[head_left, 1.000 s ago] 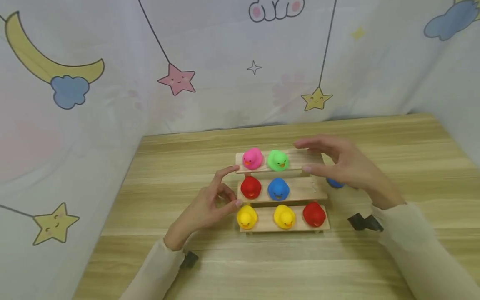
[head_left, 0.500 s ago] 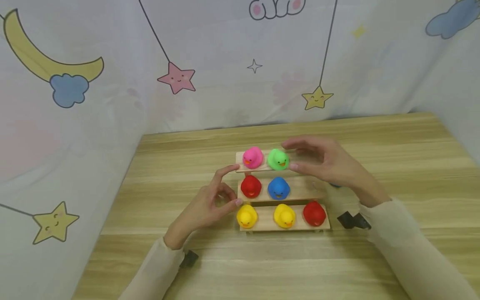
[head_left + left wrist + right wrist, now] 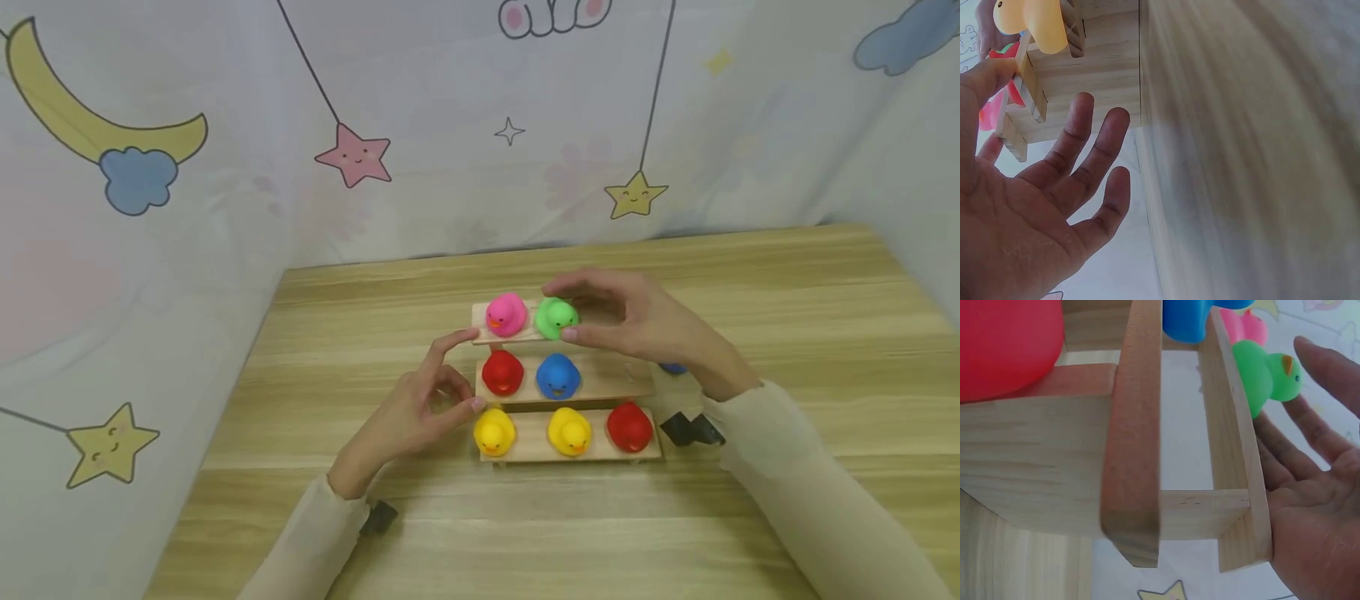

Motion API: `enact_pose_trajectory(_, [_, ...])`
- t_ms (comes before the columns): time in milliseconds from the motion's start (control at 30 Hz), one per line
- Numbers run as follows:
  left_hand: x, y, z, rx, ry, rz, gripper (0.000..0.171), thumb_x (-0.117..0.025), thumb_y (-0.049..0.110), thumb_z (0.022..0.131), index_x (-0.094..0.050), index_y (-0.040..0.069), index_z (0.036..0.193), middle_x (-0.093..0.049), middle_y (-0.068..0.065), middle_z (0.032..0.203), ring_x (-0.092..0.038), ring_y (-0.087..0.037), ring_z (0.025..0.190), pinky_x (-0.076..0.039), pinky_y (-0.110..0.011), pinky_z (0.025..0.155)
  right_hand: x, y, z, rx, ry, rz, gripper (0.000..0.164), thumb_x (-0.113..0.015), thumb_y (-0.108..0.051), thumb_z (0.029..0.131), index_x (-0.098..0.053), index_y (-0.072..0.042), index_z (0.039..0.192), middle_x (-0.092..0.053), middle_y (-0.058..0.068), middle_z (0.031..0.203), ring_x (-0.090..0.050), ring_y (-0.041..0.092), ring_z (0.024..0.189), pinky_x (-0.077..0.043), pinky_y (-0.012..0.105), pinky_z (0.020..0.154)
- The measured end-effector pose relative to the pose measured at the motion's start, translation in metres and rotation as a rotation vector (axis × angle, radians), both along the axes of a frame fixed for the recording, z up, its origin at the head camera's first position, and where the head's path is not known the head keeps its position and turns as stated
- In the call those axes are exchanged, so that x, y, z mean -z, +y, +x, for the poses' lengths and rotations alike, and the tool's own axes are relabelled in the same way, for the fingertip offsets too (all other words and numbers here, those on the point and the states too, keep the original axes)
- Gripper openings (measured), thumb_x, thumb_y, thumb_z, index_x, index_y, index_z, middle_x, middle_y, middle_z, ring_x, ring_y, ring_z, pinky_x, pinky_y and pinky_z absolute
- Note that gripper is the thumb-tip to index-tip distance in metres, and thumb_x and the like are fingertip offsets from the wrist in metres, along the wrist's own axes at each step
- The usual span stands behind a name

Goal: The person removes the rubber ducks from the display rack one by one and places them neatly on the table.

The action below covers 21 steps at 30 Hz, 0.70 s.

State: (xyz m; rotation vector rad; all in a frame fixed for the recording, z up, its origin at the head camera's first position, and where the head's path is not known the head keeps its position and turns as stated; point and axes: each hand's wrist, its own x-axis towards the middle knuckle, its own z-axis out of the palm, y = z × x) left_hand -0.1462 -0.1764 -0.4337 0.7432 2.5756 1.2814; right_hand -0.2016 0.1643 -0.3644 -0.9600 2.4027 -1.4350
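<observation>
A three-step wooden rack (image 3: 600, 447) holds rubber ducks in rows. The top step carries a pink duck (image 3: 506, 315) and a green duck (image 3: 553, 317). A red duck (image 3: 502, 372) and a blue duck (image 3: 558, 377) sit on the middle step. My left hand (image 3: 408, 417) touches the rack's left end with forefinger and thumb; its other fingers are loosely bent in the left wrist view. My right hand (image 3: 637, 321) reaches around the green duck, thumb in front and fingers behind. In the right wrist view a gap shows between thumb (image 3: 1329, 369) and duck.
Two yellow ducks (image 3: 494, 432) and another red duck (image 3: 629, 427) occupy the bottom step. Another blue object (image 3: 673, 367) lies right of the rack, mostly hidden by the right hand. A printed cloth (image 3: 450, 200) hangs behind the wooden table (image 3: 570, 533).
My right hand has moved left along the top step until its thumb and fingers flank the green duck. The left hand has stayed at the rack's left end.
</observation>
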Motion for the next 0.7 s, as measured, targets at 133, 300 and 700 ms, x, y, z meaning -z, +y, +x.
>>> enact_pose_trajectory(133, [-0.0002, 0.0003, -0.0011, 0.007, 0.005, 0.004, 0.085, -0.079, 0.022, 0.099, -0.026, 0.036, 0.165, -0.076, 0.003, 0.093, -0.071, -0.01, 0.086, -0.061, -0.044, 0.09, 0.0016, 0.0003, -0.0015, -0.004, 0.009, 0.0, 0.05, -0.079, -0.014, 0.098, -0.064, -0.016, 0.146, -0.068, 0.002, 0.147, -0.064, 0.022, 0.138, -0.051, 0.039, 0.119])
enact_pose_trajectory(300, [-0.0004, -0.0002, -0.0013, 0.006, 0.009, 0.0, 0.086, -0.079, 0.022, 0.099, -0.026, 0.036, 0.165, -0.075, 0.003, 0.093, -0.07, -0.009, 0.086, -0.06, -0.044, 0.088, 0.0031, -0.0004, -0.0023, 0.004, 0.015, -0.001, 0.049, -0.079, -0.015, 0.099, -0.064, -0.016, 0.145, -0.069, 0.005, 0.146, -0.065, 0.022, 0.137, -0.051, 0.036, 0.119])
enact_pose_trajectory(700, [0.0005, 0.0003, -0.0001, 0.006, 0.003, -0.002, 0.086, -0.078, 0.022, 0.099, -0.025, 0.035, 0.165, -0.075, 0.003, 0.092, -0.07, -0.009, 0.086, -0.06, -0.043, 0.088, 0.0041, 0.0002, -0.0008, 0.02, 0.033, -0.022, 0.045, -0.081, -0.011, 0.097, -0.068, -0.014, 0.14, -0.07, 0.007, 0.144, -0.067, 0.018, 0.133, -0.051, 0.02, 0.113])
